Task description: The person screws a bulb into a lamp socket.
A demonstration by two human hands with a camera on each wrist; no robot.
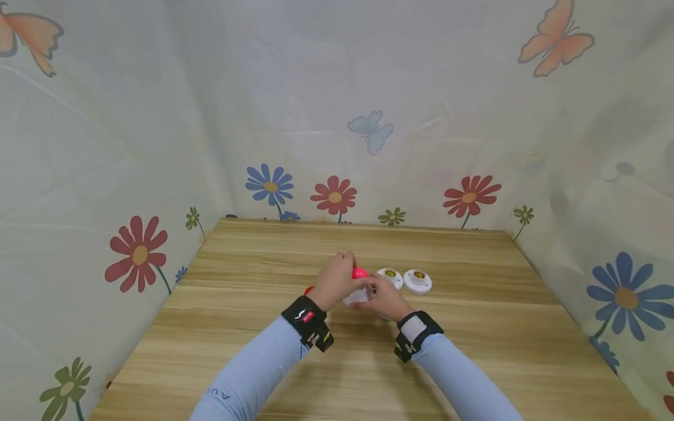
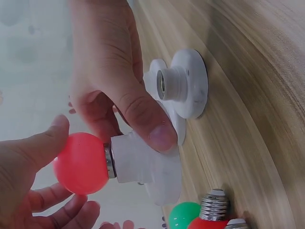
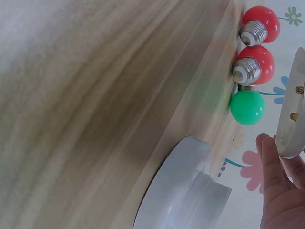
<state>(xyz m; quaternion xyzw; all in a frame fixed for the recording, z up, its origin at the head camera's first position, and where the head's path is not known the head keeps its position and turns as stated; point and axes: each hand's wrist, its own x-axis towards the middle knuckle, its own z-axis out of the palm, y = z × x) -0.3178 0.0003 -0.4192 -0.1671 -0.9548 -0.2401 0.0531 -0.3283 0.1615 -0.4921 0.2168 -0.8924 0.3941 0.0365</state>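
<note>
In my left hand [image 1: 335, 282] a round red light bulb [image 2: 82, 163] is held, thumb on one side and fingers on the other. The bulb's metal base sits in the mouth of a white lamp holder [image 2: 150, 164], with a narrow metal band still showing. My right hand [image 1: 388, 299] grips that lamp holder by its round base, thumb along the near face. Both hands are raised over the table, and the holder's underside with brass contacts [image 3: 294, 116] shows in the right wrist view.
White lamp holders [image 1: 418, 281] stand on the wooden table [image 1: 463, 351], right of and behind my right hand; one [image 2: 183, 86] is close to it. Red bulbs [image 3: 261, 64] and a green bulb [image 3: 247, 107] lie to the left. A flower-printed curtain [image 1: 421, 175] surrounds the table.
</note>
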